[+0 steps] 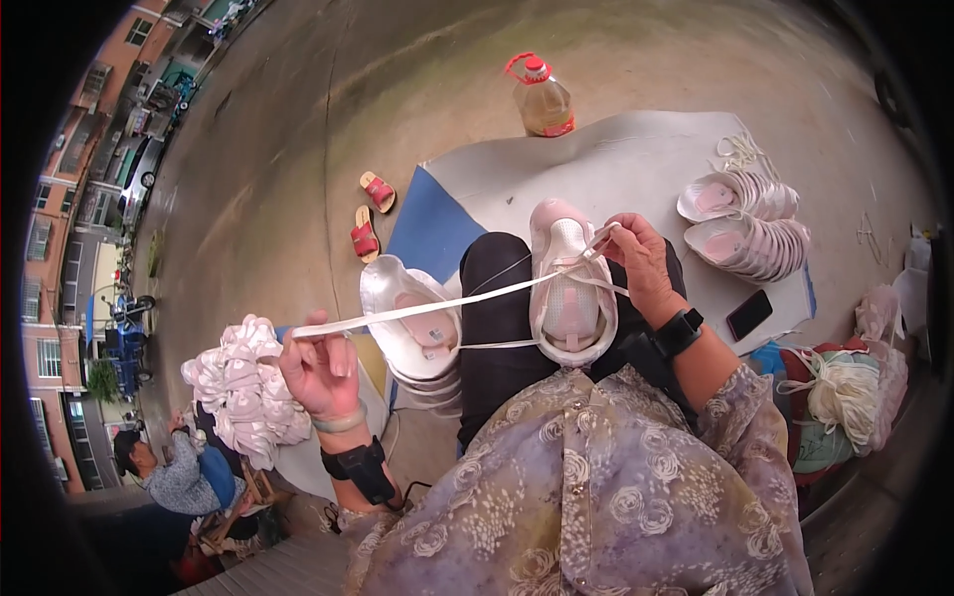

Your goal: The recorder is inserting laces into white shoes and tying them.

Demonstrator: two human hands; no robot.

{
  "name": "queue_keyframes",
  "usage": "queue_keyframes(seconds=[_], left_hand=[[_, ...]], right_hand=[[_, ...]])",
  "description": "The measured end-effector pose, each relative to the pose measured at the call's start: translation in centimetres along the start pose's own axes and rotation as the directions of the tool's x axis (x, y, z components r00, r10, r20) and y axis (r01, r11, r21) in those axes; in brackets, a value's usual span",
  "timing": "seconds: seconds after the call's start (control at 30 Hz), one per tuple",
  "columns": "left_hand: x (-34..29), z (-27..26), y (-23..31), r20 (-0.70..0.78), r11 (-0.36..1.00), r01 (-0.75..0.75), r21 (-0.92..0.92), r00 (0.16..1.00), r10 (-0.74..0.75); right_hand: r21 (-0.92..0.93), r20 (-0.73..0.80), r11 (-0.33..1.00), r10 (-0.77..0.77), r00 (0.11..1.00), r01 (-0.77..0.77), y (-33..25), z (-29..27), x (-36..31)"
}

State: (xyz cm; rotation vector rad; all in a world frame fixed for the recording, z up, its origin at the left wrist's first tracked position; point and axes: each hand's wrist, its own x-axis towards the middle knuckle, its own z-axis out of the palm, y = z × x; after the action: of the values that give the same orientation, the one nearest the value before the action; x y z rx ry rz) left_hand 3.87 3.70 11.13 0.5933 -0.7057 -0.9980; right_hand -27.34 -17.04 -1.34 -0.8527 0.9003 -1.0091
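A pink and white shoe upper [568, 316] rests on my lap, its toe pointing away from me. White shoelace [447, 303] runs from its eyelets across to the left, drawn taut. My left hand [323, 372] pinches that stretched lace between thumb and fingers, out beyond my left knee. At the upper's right side, my right hand [641, 260] grips lace close to the eyelets with its fingertips. Nested white and pink shoe uppers [412, 333] stand by my left thigh, between the left hand and my lap.
Stacked uppers [750, 233] sit at right on a pale sheet [616, 149], near a phone [748, 314]. A heap of uppers [243, 387] lies left; a lace bundle [845, 392] right. Ahead are a bottle [545, 104] and red sandals [365, 236]. Another person [189, 477] sits far left.
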Motion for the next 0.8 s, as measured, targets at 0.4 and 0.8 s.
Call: queue_keyframes(seconds=[0.4, 0.8], left_hand=[[-0.9, -0.4, 0.6, -0.119, 0.999, 0.018, 0.035, 0.993, -0.014], [-1.9, -1.9, 0.6, -0.273, 0.984, 0.069, 0.167, 0.962, -0.021]], right_hand=[[-0.832, 0.333, 0.487, 0.055, 0.941, 0.266, -1.2, -2.1, 0.4], [-0.768, 0.336, 0.634, 0.287, 0.897, 0.085, -2.6, -1.0, 1.5]])
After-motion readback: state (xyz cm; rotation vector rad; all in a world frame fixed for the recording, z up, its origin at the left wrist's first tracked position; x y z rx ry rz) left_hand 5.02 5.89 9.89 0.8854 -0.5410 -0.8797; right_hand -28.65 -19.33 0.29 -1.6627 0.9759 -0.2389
